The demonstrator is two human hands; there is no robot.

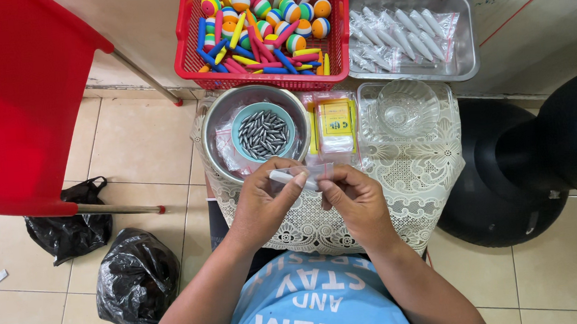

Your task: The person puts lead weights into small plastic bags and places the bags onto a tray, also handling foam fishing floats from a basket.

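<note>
From my head view I see a yellow rectangular packet (335, 119) with a red label patch lying flat at the far middle of the tabletop (411, 174), wrapped in clear film. Behind it, on the floor against the wall, a metal tray (462, 31) holds clear little bags with white pointed pieces inside, and a red plastic basket (189, 54) beside it is piled with striped foam balls and coloured sticks.

My left hand (261, 201) and right hand (355, 201) meet just above the near edge of the tabletop, wrists angled inward, fingers curled. Between them is a small clear plastic bag (316, 175) with a slim white tube (286, 177) at its mouth — the left grip is nearly closed, thumb and forefinger pinching the tube, while the right grip pinches the bag's other side. I cannot tell how far the tube sits inside the bag.

The tabletop is covered with a cream lace cloth, its scalloped border hanging over the sides. On its left stands a shiny steel bowl (215, 130) holding a smaller teal bowl (240, 128) filled with dull grey metal weights (264, 134), spindle-shaped. On the right sits a cut-glass bowl (407, 110) in a clear tray. Two crumpled black plastic bags (137, 277) lie on the tiled floor — beside a red chair (20, 99).
</note>
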